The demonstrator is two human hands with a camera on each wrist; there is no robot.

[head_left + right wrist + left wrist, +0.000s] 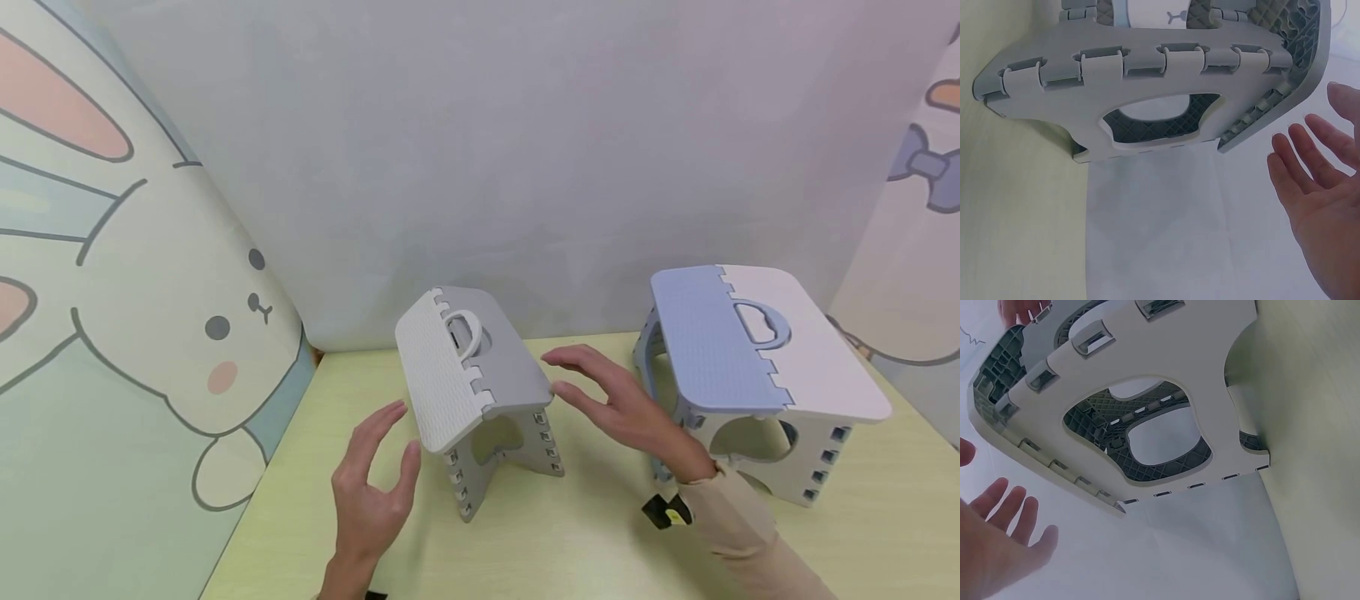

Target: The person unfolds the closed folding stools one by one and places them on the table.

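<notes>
A small white-and-grey folding stool [438,375] stands on its legs, its two-part top bent into a ridge with the handle raised along the middle. My left hand [371,492] is at the stool's near left, thumb and fingers spread and apart from it. On the other side, my right hand [618,400] has its fingers extended towards the grey half, near its edge. In the left wrist view, the stool's cut-out side [1210,362] shows beyond the spread left hand [1004,544]. The right wrist view has the right hand [1329,187] beside the stool's hinged side [1060,100], with a gap between.
To the right stands a larger blue-and-white folding stool [705,350], its handle lying near the top's middle, close to my right forearm. Both stools are on a pale yellow-green table [525,533]. A grey-white wall [525,150] rises behind; a rabbit-print panel [165,308] bounds the left side.
</notes>
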